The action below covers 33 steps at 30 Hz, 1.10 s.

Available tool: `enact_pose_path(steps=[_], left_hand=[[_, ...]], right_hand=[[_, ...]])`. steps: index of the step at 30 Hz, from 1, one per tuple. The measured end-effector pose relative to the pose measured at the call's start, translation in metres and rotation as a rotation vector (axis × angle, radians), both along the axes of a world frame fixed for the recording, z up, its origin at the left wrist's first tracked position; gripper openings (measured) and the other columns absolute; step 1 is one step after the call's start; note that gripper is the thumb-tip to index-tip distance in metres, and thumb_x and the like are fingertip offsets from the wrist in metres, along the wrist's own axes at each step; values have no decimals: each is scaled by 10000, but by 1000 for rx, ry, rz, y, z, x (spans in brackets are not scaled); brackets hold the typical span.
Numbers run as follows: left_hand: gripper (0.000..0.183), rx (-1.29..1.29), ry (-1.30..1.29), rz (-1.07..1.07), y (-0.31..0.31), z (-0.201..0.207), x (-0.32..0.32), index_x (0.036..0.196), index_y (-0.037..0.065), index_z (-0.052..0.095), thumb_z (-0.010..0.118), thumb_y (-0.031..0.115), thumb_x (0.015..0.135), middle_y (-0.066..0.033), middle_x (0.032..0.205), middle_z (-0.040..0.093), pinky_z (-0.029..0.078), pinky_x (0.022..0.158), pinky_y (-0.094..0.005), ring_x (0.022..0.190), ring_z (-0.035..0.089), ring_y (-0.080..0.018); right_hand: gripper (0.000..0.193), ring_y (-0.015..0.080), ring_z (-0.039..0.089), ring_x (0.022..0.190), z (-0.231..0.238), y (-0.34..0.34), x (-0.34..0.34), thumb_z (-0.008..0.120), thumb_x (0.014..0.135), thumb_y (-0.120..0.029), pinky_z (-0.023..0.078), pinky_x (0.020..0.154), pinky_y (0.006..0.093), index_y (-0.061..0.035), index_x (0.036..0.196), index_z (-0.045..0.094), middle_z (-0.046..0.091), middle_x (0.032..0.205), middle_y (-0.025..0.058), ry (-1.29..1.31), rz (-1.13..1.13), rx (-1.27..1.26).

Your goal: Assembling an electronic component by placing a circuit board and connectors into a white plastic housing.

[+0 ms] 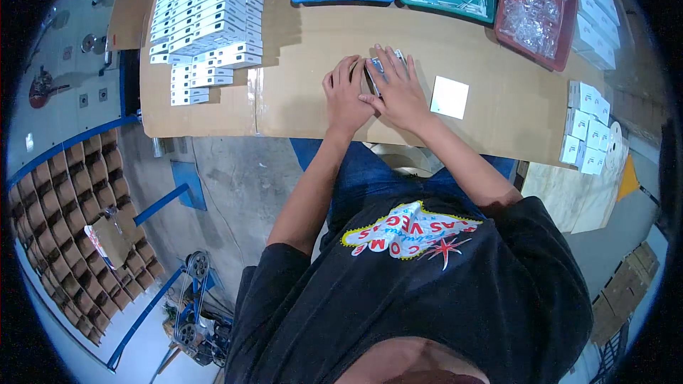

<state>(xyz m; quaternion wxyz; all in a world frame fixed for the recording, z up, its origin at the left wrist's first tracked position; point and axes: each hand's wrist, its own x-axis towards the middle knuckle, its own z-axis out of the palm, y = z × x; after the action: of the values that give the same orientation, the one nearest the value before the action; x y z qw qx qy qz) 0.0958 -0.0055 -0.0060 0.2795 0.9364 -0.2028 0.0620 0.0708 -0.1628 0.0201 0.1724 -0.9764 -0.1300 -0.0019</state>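
Observation:
Near the middle of the cardboard-covered table [306, 99], a small flat thing [377, 64] with a blue-grey printed face and a pale edge lies mostly hidden under my hands. My right hand [398, 92] rests on it, fingers stretched out over its face and thumb reaching toward my left hand. Along its left side lies my left hand [346, 103], fingers slightly bent and apart, touching or close to its dark edge. A white square card [449, 97] is just right of my right hand.
Tall stacks of small white boxes [206, 14] stand at left. A blue tray [343, 0] and a green tray [447, 11] hold small pale pieces; a red tray [558, 46] holds clear plastic bits. More white boxes [587, 124] sit at the right edge.

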Motion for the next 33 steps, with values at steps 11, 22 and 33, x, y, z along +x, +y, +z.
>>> enact_pose_path(steps=[11,22,33], left_hand=[[706,-7,-9,14,-1,-3,-2,1389,63,548,694,253,725,-94,1416,534,292,1141,-504,1401,446,-269],[700,6,-10,8,-2,1,1,1374,67,567,696,256,712,-86,1418,539,296,1142,-489,1399,449,-270],[742,38,-16,-6,-2,4,-6,1387,72,559,746,316,712,-95,1424,534,303,1143,-481,1392,452,-270]], right_hand=[[786,358,205,1571,2,-2,0,536,997,-565,139,1245,626,-63,1585,394,237,1695,172,54,32,-26],[795,337,196,1578,-3,-7,5,524,1005,-564,137,1240,640,-58,1598,366,220,1705,155,91,66,-47],[733,354,251,1550,-2,-13,-4,586,990,-473,179,1236,614,-33,1554,430,310,1661,179,32,43,25]])
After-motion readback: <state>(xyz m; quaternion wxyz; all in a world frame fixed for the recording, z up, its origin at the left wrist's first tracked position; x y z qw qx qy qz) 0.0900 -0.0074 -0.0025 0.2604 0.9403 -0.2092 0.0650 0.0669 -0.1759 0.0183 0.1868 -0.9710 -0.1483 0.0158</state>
